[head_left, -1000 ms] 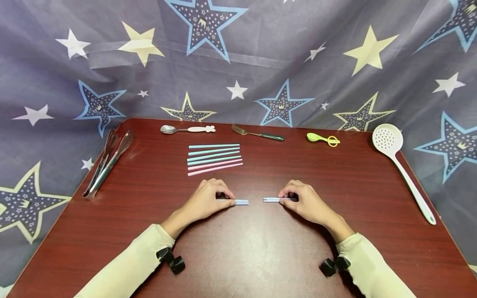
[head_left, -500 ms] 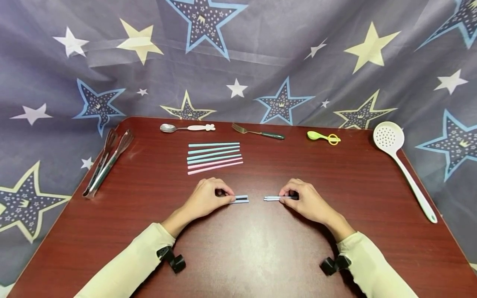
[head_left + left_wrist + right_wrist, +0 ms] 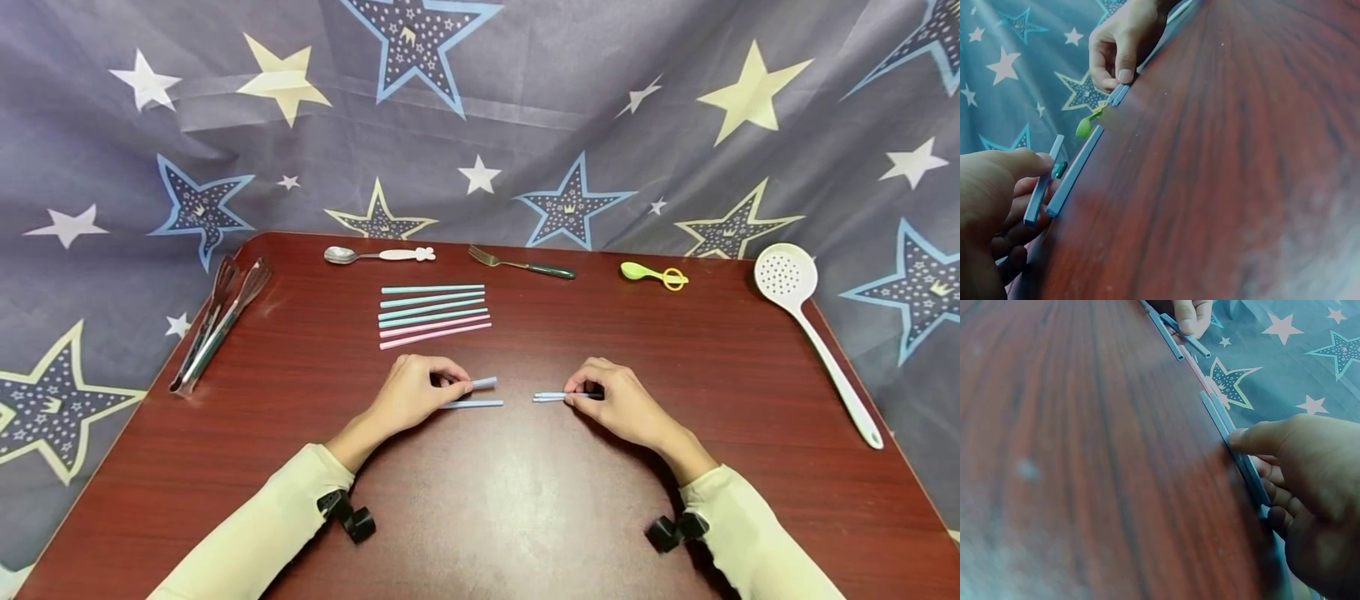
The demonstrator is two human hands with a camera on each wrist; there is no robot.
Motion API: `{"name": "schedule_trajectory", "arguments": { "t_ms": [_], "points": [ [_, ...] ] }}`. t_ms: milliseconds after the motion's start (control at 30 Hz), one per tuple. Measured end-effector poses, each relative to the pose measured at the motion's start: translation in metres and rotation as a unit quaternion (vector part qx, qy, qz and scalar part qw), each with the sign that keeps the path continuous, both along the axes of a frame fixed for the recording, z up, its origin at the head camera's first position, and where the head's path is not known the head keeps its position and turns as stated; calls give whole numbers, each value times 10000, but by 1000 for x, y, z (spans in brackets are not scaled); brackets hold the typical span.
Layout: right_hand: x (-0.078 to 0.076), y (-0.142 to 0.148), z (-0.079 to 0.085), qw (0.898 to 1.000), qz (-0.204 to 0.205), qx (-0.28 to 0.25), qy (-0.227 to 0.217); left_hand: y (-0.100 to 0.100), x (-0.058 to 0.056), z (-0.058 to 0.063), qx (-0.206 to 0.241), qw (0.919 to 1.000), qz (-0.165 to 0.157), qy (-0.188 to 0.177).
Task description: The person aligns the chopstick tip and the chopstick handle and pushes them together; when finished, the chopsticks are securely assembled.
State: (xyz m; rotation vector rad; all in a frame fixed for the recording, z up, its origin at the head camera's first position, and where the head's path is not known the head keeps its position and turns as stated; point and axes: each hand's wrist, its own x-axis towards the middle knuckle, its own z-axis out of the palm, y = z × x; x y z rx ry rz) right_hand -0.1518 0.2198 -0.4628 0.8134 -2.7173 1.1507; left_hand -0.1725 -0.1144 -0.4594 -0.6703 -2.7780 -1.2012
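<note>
My left hand (image 3: 416, 392) pinches a short blue chopstick piece (image 3: 485, 382) between thumb and fingers, tilted and lifted off the table. Just in front of it a second blue piece (image 3: 480, 403) lies on the wood, apart from the held one; both show square ends in the wrist views. To the right, my right hand (image 3: 618, 400) pinches two slim blue chopstick pieces (image 3: 1216, 419) side by side, low over the table. Their narrow ends point left, across a gap from the left hand's pieces. The right fingers hide part of them.
Several teal chopsticks (image 3: 432, 290) and two pink ones (image 3: 435, 335) lie behind the left hand. Along the back are a spoon (image 3: 378, 255), a fork (image 3: 521, 266) and a green child's spoon (image 3: 652, 275). Tongs (image 3: 217, 325) lie left, a white skimmer (image 3: 817, 346) right.
The left hand's two pieces lay close together; now one is raised away towards the back and tilted, while the other stays on the table. The right hand has hardly moved.
</note>
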Motion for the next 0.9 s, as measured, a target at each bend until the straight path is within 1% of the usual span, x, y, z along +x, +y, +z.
{"name": "schedule_trajectory", "arguments": {
  "t_ms": [200, 367, 533, 733, 833, 900],
  "points": [
    [-2, 1, 2, 9999, -50, -109, 43, -1, 0, 5, 132, 9998, -92, 92],
    [-6, 3, 10, 9997, -151, -164, 114, 1, -2, 15, 321, 9992, -175, 146],
    [-13, 3, 24, 9989, -286, -188, 332, 3, -8, 28, 372, 9980, -233, 447],
    [-19, -4, 46, 9962, -374, -539, 569, 9, -14, 47, 517, 9945, -194, 893],
    [-20, -9, 55, 9951, -361, -696, 608, 11, -15, 55, 598, 9929, -202, 1005],
    [-20, -13, 59, 9946, -340, -748, 634, 12, -15, 58, 647, 9926, -199, 1008]
  ]
}}
